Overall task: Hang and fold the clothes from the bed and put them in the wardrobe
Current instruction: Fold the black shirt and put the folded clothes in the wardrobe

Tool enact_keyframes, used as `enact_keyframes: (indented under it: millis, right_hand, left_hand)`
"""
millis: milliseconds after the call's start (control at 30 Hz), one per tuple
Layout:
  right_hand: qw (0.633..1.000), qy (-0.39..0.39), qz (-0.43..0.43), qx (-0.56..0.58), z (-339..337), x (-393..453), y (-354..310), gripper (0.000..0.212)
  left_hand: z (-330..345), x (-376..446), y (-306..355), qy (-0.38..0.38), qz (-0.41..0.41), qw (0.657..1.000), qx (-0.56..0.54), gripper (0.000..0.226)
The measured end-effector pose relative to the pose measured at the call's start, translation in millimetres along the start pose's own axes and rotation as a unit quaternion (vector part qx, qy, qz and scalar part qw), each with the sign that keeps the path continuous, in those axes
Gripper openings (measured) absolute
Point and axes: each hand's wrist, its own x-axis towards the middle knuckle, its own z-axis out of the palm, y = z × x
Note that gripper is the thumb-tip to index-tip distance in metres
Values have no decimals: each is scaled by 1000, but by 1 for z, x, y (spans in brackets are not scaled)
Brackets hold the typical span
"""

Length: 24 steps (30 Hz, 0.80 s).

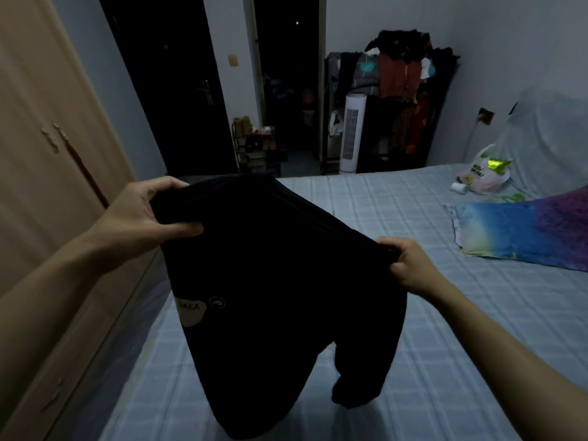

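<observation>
two hands, left hand [149,211] and right hand [410,265], grip the black trousers [280,281] above the bed [413,218].

Black trousers [280,281] bear a circled "P" logo.

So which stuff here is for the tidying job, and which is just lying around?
For the job:
black trousers, held by left hand and right hand
bed
wardrobe

Just lying about:
pillow
plastic bag
tower fan
</observation>
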Motion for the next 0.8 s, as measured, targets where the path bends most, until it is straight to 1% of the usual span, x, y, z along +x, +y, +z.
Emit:
enact_keyframes:
  millis: [67, 133, 167, 233, 267, 333, 367, 433, 467, 533, 600, 667, 733, 800]
  right_hand:
    - [1000, -26, -1, 0, -7, 10, 1, 16]
    - [999, -51, 11, 8, -15, 20, 3, 24]
    - [997, -70, 13, 14, -18, 26, 3, 24]
    - [993, -118, 25, 16, -26, 35, 3, 11]
    - [990, -140, 37, 3, -27, 42, 6, 10]
    - [984, -160, 73, -38, -23, 59, 17, 23]
    - [983, -149, 89, -65, -20, 68, 27, 28]
    - [982, -107, 94, -122, -10, 89, 46, 30]
    - [982, -74, 91, -147, -6, 102, 57, 31]
    - [979, 11, 95, -181, -6, 132, 69, 34]
    - [972, 91, 82, -202, -17, 163, 70, 34]
    - [968, 138, 41, -205, -36, 189, 58, 33]
    - [968, 163, -15, -192, -55, 208, 43, 26]
    - [969, 158, -49, -184, -70, 220, 32, 26]
  left_hand:
    - [-2, -1, -4, -11, -11, 1000, 7, 48]
    - [-1, 0, -8, -17, -27, 999, 12, 43]
    - [-1, 2, -11, -17, -35, 999, 10, 40]
    - [1, 11, -21, -22, -54, 998, 4, 37]
    - [1, 20, -30, -28, -63, 998, 8, 37]
    - [4, 43, -58, -42, -82, 995, 33, 34]
    - [6, 59, -76, -39, -93, 993, 54, 32]
    - [14, 97, -109, -28, -119, 988, 96, 27]
    - [19, 118, -120, -19, -127, 984, 120, 24]
    - [23, 159, -129, 14, -116, 981, 154, 24]
    - [19, 192, -119, 53, -76, 984, 153, 30]
    - [9, 211, -102, 87, -17, 986, 143, 36]
    - [0, 215, -86, 107, 50, 982, 145, 37]
    - [-4, 210, -81, 115, 107, 972, 175, 39]
